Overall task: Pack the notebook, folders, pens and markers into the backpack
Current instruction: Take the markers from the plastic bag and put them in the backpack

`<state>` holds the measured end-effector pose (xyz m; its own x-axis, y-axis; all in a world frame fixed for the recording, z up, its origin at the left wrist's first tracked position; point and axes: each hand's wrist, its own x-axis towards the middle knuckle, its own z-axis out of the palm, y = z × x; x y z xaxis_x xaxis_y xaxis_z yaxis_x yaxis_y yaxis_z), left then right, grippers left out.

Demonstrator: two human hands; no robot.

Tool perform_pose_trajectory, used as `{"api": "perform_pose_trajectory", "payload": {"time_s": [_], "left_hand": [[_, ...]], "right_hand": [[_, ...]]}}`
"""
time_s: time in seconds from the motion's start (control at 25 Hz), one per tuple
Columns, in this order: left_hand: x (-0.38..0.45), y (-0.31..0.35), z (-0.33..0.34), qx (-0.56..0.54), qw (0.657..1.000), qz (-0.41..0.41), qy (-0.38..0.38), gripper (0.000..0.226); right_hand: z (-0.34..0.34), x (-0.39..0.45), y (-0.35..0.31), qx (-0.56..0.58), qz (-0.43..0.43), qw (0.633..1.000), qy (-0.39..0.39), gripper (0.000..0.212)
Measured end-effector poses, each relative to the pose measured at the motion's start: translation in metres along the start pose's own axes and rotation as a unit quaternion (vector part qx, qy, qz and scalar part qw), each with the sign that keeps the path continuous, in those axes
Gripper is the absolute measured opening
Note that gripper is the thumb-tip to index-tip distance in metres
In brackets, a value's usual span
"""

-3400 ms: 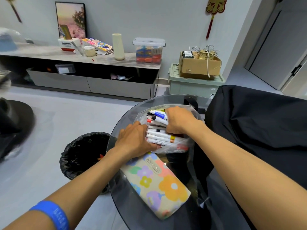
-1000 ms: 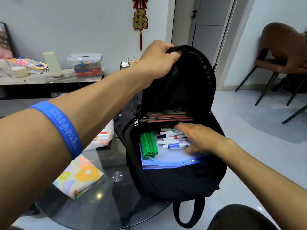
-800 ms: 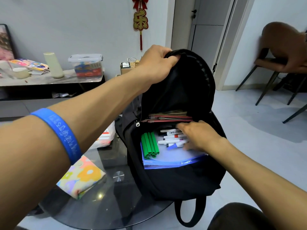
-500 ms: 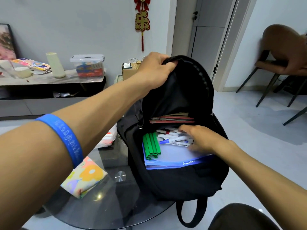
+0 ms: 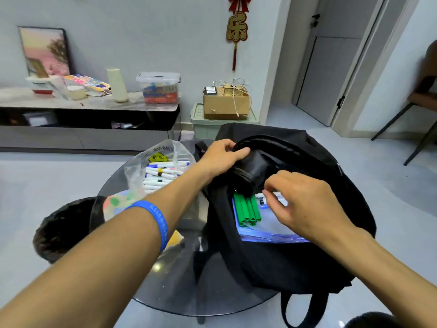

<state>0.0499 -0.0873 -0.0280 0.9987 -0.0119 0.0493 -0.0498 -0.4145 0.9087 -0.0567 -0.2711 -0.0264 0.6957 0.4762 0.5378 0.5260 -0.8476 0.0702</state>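
Both hands at backpack (image 5: 295, 256) mouth: left hand (image 5: 221, 159) fingers grasp rim, right hand (image 5: 305, 204) fingers loosely curled, grasp unclear.

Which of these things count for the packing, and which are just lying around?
For the job:
black backpack
bag of markers
green pens
blue folder

Lying about:
floral pouch
cardboard box
clear storage tub
bin

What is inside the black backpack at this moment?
Inside the backpack: green sticks lying on a blue-edged clear folder, and white markers partly covered by the right hand. The flap held by the left hand hides anything deeper.
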Motion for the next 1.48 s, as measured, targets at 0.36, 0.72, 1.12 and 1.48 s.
{"api": "perform_pose_trajectory", "payload": {"time_s": [0.36, 0.72, 1.12, 1.48], "left_hand": [[-0.046, -0.071, -0.1, 0.189, 0.977, 0.09, 0.048, 0.01], [-0.026, -0.171, -0.167, 0.396, 0.917, 0.042, 0.014, 0.026], [-0.024, -0.189, -0.163, 0.366, 0.927, 0.054, 0.062, 0.043], [-0.021, -0.191, -0.164, 0.311, 0.948, 0.014, 0.058, 0.07]], "right_hand": [[0.038, 0.148, -0.136, 0.169, 0.016, 0.985, -0.026, 0.015], [0.18, 0.202, -0.134, 0.144, 0.008, 0.906, -0.397, 0.075], [0.219, 0.205, -0.129, 0.036, -0.053, 0.93, -0.362, 0.083], [0.217, 0.21, -0.118, 0.021, 0.013, 0.958, -0.287, 0.037]]}}
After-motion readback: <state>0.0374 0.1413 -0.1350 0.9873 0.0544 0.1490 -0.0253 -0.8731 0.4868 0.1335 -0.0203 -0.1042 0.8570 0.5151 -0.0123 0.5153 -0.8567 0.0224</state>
